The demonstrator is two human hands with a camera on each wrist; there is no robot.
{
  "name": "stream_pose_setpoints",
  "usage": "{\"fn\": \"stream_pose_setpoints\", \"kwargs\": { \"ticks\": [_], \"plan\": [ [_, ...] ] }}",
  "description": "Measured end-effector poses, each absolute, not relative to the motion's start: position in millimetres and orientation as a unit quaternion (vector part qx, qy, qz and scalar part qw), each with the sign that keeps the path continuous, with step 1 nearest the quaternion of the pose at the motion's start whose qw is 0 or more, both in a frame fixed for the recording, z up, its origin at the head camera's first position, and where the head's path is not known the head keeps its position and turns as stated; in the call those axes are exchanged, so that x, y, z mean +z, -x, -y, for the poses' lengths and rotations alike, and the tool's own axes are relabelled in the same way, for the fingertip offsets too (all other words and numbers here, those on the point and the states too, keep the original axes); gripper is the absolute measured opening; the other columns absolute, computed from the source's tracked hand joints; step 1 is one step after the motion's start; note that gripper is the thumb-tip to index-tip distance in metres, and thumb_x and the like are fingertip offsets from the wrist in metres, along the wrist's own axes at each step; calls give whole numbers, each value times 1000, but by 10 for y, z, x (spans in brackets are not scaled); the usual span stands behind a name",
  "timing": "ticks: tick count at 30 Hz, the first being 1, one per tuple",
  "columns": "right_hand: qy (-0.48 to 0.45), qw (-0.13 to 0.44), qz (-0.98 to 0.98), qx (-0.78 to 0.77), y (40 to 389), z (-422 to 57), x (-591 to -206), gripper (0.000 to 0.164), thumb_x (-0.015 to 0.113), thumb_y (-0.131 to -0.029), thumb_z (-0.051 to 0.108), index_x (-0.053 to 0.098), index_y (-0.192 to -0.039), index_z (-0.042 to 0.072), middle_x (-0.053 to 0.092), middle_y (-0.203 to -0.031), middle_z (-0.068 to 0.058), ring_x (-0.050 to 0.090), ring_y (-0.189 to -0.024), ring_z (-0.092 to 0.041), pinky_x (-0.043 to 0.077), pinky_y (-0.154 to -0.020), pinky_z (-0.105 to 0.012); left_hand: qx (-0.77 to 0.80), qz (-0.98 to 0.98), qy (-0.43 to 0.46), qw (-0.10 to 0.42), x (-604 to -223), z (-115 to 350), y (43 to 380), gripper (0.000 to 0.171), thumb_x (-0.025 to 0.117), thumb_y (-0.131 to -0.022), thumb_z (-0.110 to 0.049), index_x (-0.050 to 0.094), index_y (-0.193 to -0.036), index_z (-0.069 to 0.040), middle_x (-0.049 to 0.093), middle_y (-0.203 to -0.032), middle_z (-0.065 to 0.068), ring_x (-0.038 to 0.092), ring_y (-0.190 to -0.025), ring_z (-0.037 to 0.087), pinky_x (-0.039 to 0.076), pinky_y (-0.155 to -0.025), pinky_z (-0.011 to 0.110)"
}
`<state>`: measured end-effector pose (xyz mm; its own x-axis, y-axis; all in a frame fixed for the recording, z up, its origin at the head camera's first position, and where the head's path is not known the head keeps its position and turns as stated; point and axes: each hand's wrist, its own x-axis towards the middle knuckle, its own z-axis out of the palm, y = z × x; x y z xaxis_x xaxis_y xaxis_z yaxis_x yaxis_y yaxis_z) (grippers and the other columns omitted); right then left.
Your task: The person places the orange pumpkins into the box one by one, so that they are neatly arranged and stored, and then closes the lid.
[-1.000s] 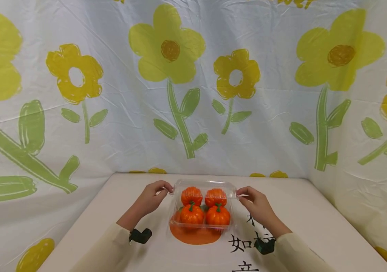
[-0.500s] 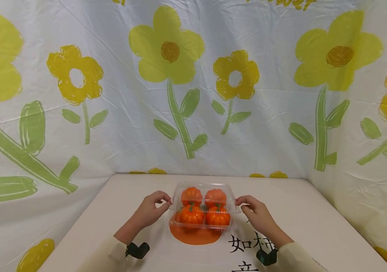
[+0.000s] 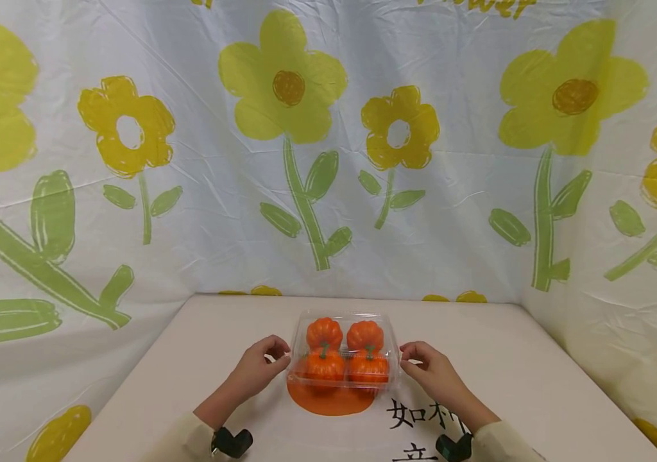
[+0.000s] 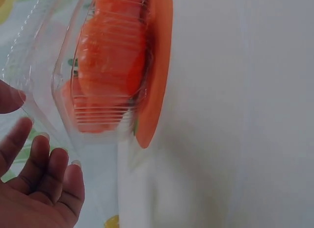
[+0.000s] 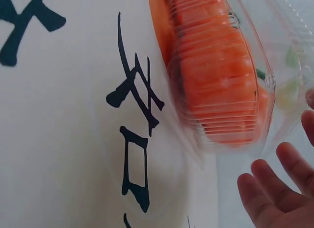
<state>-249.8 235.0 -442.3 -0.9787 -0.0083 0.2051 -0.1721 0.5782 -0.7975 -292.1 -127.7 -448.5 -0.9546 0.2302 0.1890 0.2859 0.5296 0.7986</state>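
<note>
A clear plastic clamshell box sits in the middle of the table, with several small orange pumpkins with green stems inside. Its hinged lid is tilted partway over them, a gap showing at the front. At the lid's left edge, my left hand pinches with thumb and forefinger; in the left wrist view its other fingers are loosely bent. My right hand pinches the right edge likewise. In the right wrist view, its thumb and forefinger are partly cut off beside the lid.
The table has a printed orange disc under the box and black characters to the right. A flower-patterned cloth hangs behind and at both sides.
The lid has swung down and toward me, its front edge now lower over the front pumpkins. Both hands have moved down with it. The pumpkins have stayed in place.
</note>
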Motion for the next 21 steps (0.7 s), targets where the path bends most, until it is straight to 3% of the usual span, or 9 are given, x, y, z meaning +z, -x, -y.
{"fn": "stream_pose_setpoints", "kwargs": {
  "ticks": [5,8,13,21],
  "plan": [
    [-42,52,871,487,2468,-2357,-4423,19,69,-88,20,55,-98,12,60,-127,-11,64,-111,-29,56,-89,-44,-492,858,146,-7,-4550,1275,2936,32,66,-90,-22,54,-118,-15,56,-92,3,53,-84,17,49,-63,24],
    [-44,3,857,514,2459,-2376,-4423,37,69,-88,24,53,-119,11,55,-131,-15,62,-112,-30,55,-89,-45,-516,844,140,-37,-4570,1272,2931,46,66,-90,-23,49,-130,-12,56,-95,6,52,-81,18,49,-60,26],
    [-46,-77,820,566,2459,-2406,-4449,71,67,-90,26,29,-149,11,47,-134,-25,62,-105,-26,57,-85,-42,-542,826,134,-81,-4587,1267,2903,64,66,-90,-26,37,-145,-9,57,-101,9,54,-81,22,52,-64,30],
    [-33,-145,771,619,2422,-2406,-4467,76,58,-94,25,14,-154,9,51,-121,-26,68,-78,-24,59,-77,-42,-574,794,130,-155,-4609,1264,2879,70,56,-95,-26,24,-151,1,64,-85,7,58,-69,17,53,-64,30]
  ]
}}
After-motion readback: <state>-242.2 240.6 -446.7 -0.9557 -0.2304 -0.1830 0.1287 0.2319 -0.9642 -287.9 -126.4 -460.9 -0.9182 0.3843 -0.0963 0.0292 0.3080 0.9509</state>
